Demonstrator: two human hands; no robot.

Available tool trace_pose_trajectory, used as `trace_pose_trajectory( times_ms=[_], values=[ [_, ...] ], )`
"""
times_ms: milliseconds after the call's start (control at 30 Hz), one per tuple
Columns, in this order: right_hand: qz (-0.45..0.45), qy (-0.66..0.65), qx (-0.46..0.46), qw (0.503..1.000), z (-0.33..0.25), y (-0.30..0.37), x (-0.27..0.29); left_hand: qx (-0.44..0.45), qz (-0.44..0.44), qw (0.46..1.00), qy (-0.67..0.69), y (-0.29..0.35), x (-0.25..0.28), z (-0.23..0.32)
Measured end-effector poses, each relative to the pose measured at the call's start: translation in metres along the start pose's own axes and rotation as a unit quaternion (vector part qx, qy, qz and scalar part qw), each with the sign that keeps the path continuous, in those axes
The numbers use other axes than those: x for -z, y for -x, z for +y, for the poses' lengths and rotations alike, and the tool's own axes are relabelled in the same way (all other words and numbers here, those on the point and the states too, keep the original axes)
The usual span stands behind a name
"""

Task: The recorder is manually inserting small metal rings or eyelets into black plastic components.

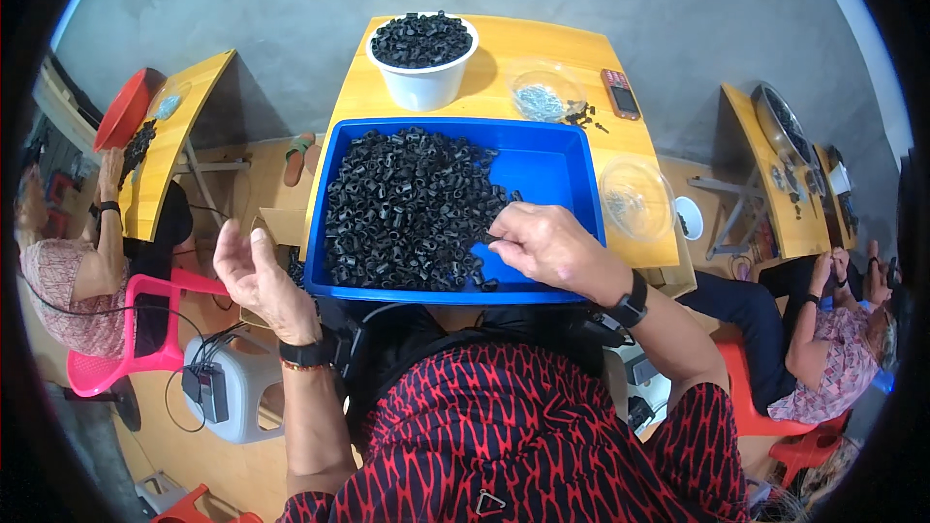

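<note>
In front of me a blue tray rests on a yellow table, its left and middle filled with a heap of small black plastic parts. My right hand is over the tray's near right part. Its thumb and fingers pinch a small black plastic part at the heap's edge, mostly hidden by the fingertips. Just outside the tray's near left corner, my left hand is raised with thumb and fingers apart, holding nothing. Below it a cardboard box shows in part.
Behind the tray stands a white bucket heaped with black parts. A clear bowl of small metal pieces, loose black parts and a phone lie right of it. Another clear bowl flanks the tray. Other people sit at tables on both sides.
</note>
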State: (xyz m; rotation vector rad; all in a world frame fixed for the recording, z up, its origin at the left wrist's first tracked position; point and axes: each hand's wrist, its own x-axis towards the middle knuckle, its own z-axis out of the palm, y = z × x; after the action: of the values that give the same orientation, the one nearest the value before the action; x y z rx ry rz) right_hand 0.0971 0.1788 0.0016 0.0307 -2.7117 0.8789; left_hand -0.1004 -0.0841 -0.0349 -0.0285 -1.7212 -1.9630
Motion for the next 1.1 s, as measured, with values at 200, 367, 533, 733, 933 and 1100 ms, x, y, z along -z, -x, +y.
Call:
trace_pose_trajectory(
  times_ms=[200, 367, 533, 733, 933, 1100],
  values=[
    [0.064, -0.126, -0.037, 0.989, -0.022, 0.008, 0.017, 0.096, -0.398, 0.906, 0.109, 0.056, -0.026, 0.064],
    [0.053, -0.078, 0.08, 0.992, -0.038, 0.007, 0.014, 0.127, -0.571, 0.807, 0.08, 0.094, -0.038, 0.073],
    [0.037, -0.111, 0.06, 0.991, -0.037, 0.014, 0.015, 0.181, -0.594, 0.778, 0.09, 0.099, -0.046, 0.069],
    [0.114, -0.052, 0.0, 0.992, -0.009, 0.037, 0.053, 0.251, -0.519, 0.806, 0.133, 0.104, -0.061, 0.071],
    [0.098, 0.192, -0.17, 0.962, 0.068, 0.069, 0.114, 0.271, -0.548, 0.783, 0.113, 0.106, -0.062, 0.059],
    [0.052, 0.247, -0.214, 0.944, 0.095, 0.075, 0.11, 0.307, -0.545, 0.77, 0.126, 0.105, -0.064, 0.057]
  ],
)
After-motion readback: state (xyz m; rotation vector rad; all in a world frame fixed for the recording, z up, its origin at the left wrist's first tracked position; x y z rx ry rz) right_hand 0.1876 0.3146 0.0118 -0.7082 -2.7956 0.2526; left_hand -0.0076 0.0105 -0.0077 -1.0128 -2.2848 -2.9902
